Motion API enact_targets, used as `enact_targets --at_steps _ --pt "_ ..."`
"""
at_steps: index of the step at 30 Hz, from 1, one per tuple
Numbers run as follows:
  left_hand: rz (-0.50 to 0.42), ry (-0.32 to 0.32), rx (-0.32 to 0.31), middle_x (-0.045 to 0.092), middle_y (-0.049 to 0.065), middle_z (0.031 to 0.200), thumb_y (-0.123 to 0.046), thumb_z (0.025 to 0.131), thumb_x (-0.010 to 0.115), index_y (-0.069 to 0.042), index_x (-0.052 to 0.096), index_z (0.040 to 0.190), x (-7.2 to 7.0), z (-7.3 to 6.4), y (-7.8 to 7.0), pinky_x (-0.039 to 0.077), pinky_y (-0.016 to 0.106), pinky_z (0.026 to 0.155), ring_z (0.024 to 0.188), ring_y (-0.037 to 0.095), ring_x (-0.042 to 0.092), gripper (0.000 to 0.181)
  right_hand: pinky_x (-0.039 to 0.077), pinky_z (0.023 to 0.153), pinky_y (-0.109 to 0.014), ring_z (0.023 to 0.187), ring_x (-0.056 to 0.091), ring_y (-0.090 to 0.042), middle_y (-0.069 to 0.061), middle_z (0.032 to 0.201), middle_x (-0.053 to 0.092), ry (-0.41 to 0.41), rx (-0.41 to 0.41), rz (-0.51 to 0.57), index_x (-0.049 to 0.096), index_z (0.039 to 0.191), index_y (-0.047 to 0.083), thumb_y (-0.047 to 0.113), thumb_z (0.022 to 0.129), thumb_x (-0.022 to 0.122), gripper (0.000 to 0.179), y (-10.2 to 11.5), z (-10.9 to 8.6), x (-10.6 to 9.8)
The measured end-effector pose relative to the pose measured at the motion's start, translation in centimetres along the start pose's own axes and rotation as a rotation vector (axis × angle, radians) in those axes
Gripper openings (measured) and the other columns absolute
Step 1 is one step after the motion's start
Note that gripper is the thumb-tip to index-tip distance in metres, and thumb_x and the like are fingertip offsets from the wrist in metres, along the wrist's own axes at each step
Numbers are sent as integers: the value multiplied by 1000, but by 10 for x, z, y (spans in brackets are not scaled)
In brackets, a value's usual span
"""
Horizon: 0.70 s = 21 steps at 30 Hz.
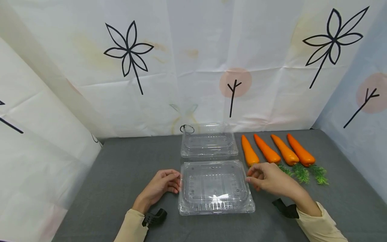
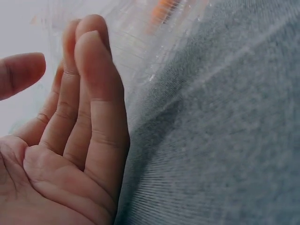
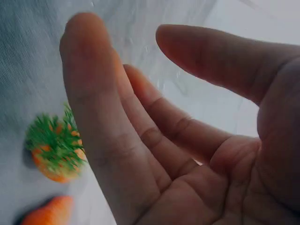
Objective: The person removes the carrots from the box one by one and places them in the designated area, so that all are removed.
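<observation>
A clear plastic clamshell container (image 1: 216,188) lies on the grey cloth between my two hands. My left hand (image 1: 164,185) is at its left side, fingers slightly bent. In the left wrist view, the thumb stands apart from the fingers (image 2: 105,117) with nothing between them. My right hand (image 1: 270,178) is by the container's right edge. Its thumb and fingers (image 3: 103,117) are apart in the right wrist view, holding nothing. Whether the fingertips touch the plastic, I cannot tell. Several orange carrots (image 1: 282,149) with green tops lie beyond the right hand, which covers part of the nearest one.
Right behind the container stands another clear plastic piece (image 1: 210,144); whether the two are joined is hard to see. A white printed cloth (image 1: 193,67) hangs along the back and sides of the grey table surface (image 1: 130,161).
</observation>
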<state>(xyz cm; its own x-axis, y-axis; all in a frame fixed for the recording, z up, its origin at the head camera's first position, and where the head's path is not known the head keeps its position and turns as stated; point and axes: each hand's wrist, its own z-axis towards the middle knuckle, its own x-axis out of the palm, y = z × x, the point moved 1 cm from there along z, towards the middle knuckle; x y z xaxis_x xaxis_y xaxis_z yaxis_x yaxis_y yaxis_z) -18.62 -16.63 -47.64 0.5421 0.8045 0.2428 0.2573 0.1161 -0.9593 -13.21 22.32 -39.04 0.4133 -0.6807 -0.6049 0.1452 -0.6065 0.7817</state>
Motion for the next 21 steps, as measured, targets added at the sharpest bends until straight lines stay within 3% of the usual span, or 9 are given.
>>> enact_targets --at_steps 6,10,21 --pt "-26 17 -51 68 4 85 -17 103 61 -7 68 103 5 -9 -4 62 32 69 74 15 69 13 62 65 -43 71 70 -30 -12 85 70 61 78 276 60 120 -15 12 102 63 33 -3 -1 8" --pt "3 -9 -85 67 5 84 -16 102 62 -4 66 103 2 -19 -9 62 34 67 70 16 69 12 61 67 -48 71 70 -31 -17 85 70 73 75 425 57 121 -18 9 102 61 33 -1 1 17" --pt "217 -80 -189 63 9 94 -23 105 59 3 61 115 -43 -71 -42 63 41 65 75 19 67 28 60 69 -52 68 70 -23 -20 83 71 74 27 608 60 116 -15 7 99 66 29 31 28 71"
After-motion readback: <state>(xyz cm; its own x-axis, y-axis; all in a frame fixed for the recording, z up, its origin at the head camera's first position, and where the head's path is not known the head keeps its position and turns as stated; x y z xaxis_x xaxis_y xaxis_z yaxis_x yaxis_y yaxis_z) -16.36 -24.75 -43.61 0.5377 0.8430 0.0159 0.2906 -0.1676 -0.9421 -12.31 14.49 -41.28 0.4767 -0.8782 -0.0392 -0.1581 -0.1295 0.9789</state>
